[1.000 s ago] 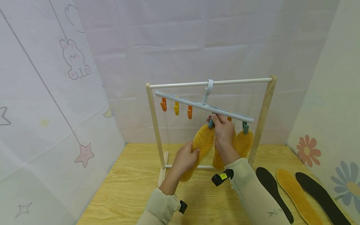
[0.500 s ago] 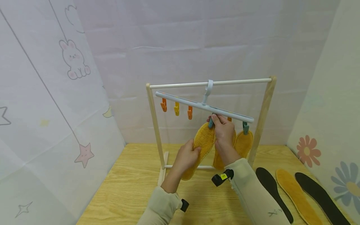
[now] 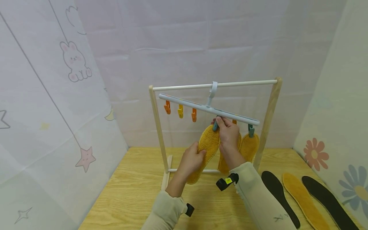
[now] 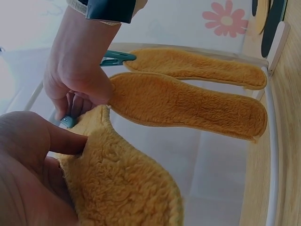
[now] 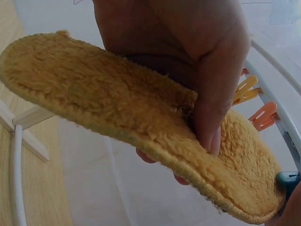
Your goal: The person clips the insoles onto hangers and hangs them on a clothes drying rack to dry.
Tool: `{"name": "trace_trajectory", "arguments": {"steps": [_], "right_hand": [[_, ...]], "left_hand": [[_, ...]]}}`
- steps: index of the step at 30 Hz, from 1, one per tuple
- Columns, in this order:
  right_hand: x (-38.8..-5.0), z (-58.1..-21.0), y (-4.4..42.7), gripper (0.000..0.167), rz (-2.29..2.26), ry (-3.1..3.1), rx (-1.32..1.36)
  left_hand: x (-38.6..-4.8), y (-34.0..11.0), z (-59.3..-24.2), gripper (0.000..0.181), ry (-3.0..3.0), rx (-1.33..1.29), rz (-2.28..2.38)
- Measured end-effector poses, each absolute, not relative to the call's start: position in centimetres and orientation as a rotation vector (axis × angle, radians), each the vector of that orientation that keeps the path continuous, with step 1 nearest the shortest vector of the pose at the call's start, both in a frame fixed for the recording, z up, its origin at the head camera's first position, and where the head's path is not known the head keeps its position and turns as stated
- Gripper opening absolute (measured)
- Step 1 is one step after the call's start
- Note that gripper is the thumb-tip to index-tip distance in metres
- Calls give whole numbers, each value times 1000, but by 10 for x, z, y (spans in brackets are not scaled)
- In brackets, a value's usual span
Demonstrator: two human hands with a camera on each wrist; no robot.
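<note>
My left hand [image 3: 192, 159] grips a fuzzy yellow insole [image 3: 209, 140] around its middle, thumb on the fleecy face. The insole slants, its upper end meeting a teal clip [image 3: 215, 125] under the pale blue hanger [image 3: 184, 102]. My right hand [image 3: 230, 134] pinches that clip between thumb and fingers. Up close in the right wrist view, the insole's end [image 5: 254, 197] touches the teal clip [image 5: 288, 179]; whether the jaws close on it I cannot tell. Behind the right hand hang two more yellow insoles; a teal clip [image 3: 251, 131] holds the right one [image 3: 249, 145], the other [image 4: 188, 103] is partly hidden.
The tilted hanger hooks over the white rod [image 3: 247, 83] of a wooden-legged rack [image 3: 157, 127]. Orange and yellow clips [image 3: 180, 111] dangle at its left. On the table [image 3: 129, 188], at right, lie a yellow insole [image 3: 304, 199] and two dark ones [image 3: 277, 191].
My left hand has shifted slightly up and right, raising the insole's upper end further against the teal clip. My right hand has stayed on the clip.
</note>
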State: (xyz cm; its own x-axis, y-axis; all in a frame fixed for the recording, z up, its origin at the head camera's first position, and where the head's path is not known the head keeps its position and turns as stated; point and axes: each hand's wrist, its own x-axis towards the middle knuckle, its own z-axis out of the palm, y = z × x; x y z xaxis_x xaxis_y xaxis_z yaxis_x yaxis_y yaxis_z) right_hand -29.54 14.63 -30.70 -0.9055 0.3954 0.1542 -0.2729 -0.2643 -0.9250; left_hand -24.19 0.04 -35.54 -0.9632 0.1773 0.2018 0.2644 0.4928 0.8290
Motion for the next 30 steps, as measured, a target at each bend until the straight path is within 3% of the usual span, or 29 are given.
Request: {"name": "trace_trajectory", "arguments": {"steps": [20,30], "right_hand": [[-291,-306,149,40,2202,-1630,-180],[-292,-305,153,40,2228,-1615,-141]], "left_hand": [[-246,-3,-367,43,-2702,-448,-1518],[-253,-18,-368,40,-2714,-453,-1504]]}}
